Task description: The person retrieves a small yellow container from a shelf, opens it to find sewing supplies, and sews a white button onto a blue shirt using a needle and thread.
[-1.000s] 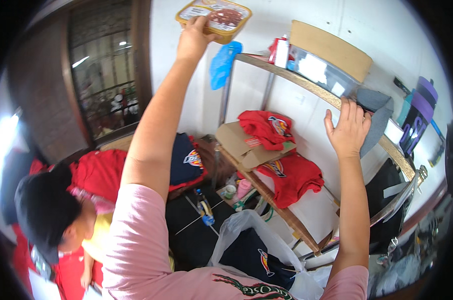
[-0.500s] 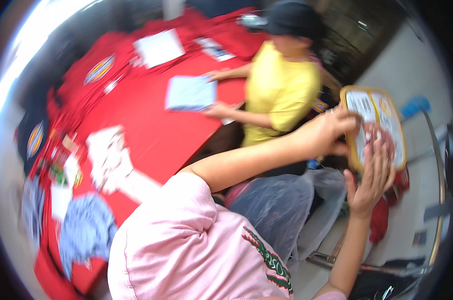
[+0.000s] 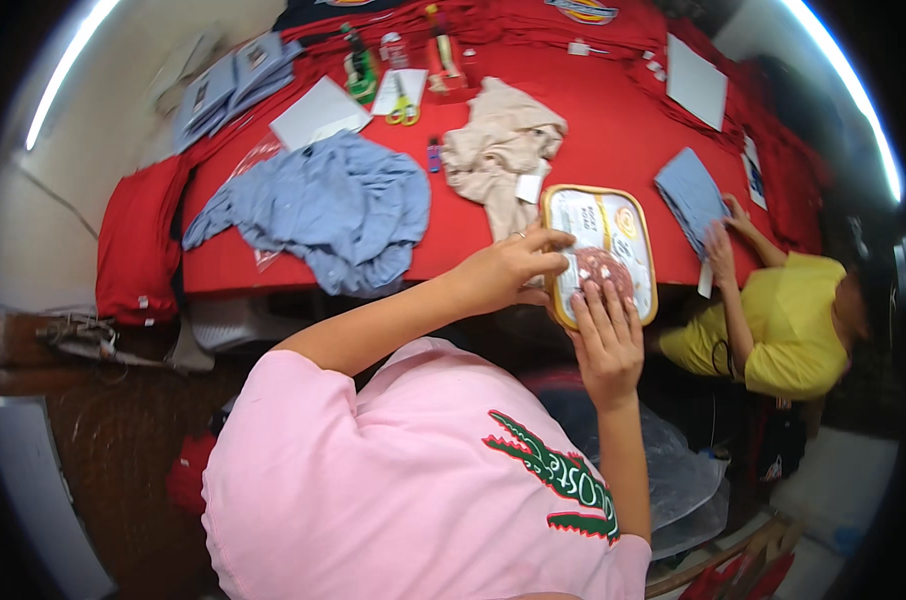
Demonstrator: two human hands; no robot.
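Note:
A rectangular ice cream tub with a yellow rim and a printed, pale lid is held up at the near edge of the red-covered table. My left hand grips its left side, fingers curled over the rim and thumb lower down. From the near side my right hand holds it too, the fingers stretched across the lid over a brownish picture. The tub's underside is hidden. Just beyond it lies a crumpled beige garment with a white tag.
A rumpled blue shirt lies left on the table. Behind it are white paper, yellow-handled scissors and folded blue garments. At right a person in yellow handles a folded blue garment. Clear plastic hangs below.
My view has swung round to the right, with the table now ahead. Both hands still hold the tub, which now appears before the table, and the co-worker shows at the right edge.

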